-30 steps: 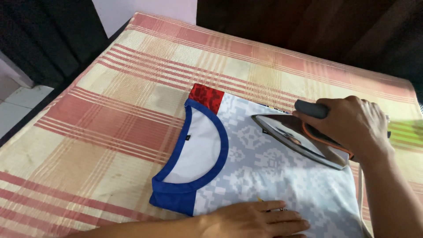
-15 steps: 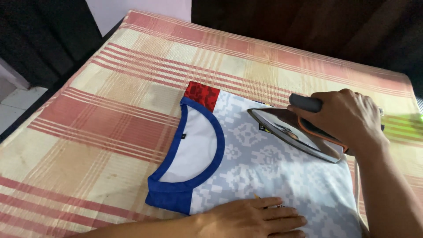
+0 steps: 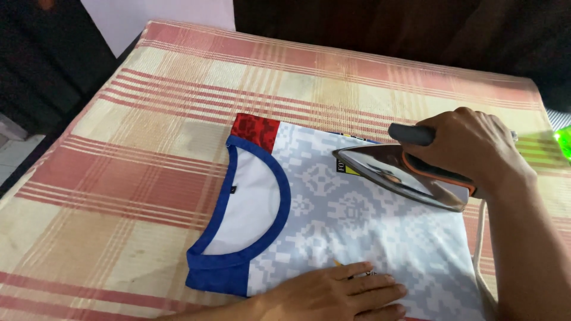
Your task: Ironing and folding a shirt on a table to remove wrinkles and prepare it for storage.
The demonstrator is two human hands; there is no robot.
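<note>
A white shirt (image 3: 351, 220) with a pale grey pattern, a blue collar and a red shoulder patch lies flat on a plaid cloth (image 3: 148, 154). My right hand (image 3: 470, 145) grips the dark handle of a metal iron (image 3: 395, 172), whose pointed nose rests on the shirt's upper chest and aims left toward the collar. My left hand (image 3: 339, 291) lies flat on the shirt's near edge, fingers spread, pressing the fabric down.
The red-and-cream plaid cloth covers the whole table, whose far edge meets a dark wooden wall. A white cord (image 3: 480, 255) hangs down by my right forearm. A green object (image 3: 562, 142) shows at the right edge. Floor lies beyond the left edge.
The iron has slid a little to the left across the shirt. My left hand stays pressed on the near edge.
</note>
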